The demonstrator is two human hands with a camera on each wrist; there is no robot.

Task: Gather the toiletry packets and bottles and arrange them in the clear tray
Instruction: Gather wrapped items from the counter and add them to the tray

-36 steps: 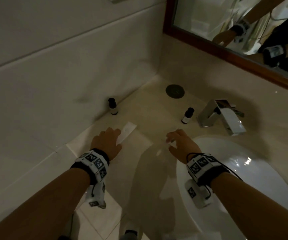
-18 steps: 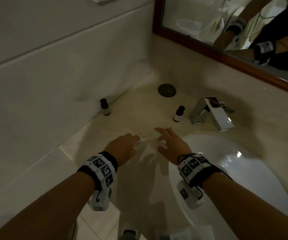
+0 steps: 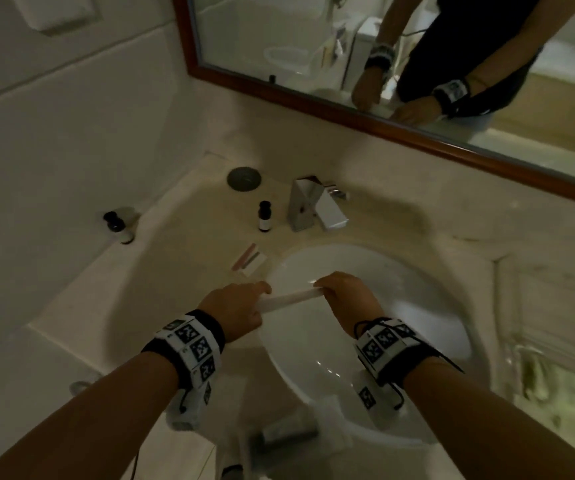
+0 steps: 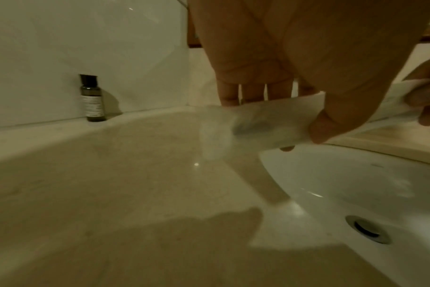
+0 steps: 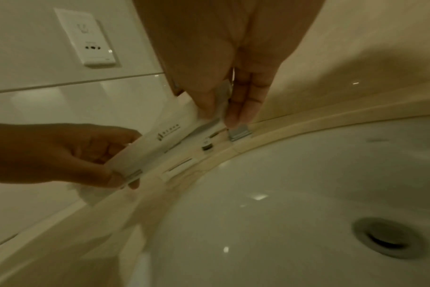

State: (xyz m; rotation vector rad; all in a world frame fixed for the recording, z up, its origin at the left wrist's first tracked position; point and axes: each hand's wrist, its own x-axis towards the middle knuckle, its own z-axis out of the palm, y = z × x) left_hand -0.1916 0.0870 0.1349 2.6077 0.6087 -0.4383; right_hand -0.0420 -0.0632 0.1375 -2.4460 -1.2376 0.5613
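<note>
A long white packet (image 3: 289, 299) hangs level over the basin's left rim, held at both ends. My left hand (image 3: 261, 301) pinches its left end, thumb on top (image 4: 331, 124). My right hand (image 3: 320, 291) pinches the right end between thumb and fingers (image 5: 218, 116). A second small packet (image 3: 249, 259) with pink and green strips lies flat on the counter just beyond. One small dark bottle (image 3: 264, 216) stands upright beside the faucet, another (image 3: 118, 225) by the left wall (image 4: 92, 99). I cannot pick out the clear tray for certain.
The chrome faucet (image 3: 313, 206) stands behind the white basin (image 3: 400, 306). A dark round disc (image 3: 243, 178) sits in the counter's back corner. A wood-framed mirror (image 3: 348, 112) hangs above. A wall socket (image 5: 86, 36) is on the left wall. Blurred clear shapes (image 3: 286, 431) lie below the counter's front edge.
My left hand picked the white packet up off the counter and drew it back over the basin rim. My right hand came across and took its other end.
</note>
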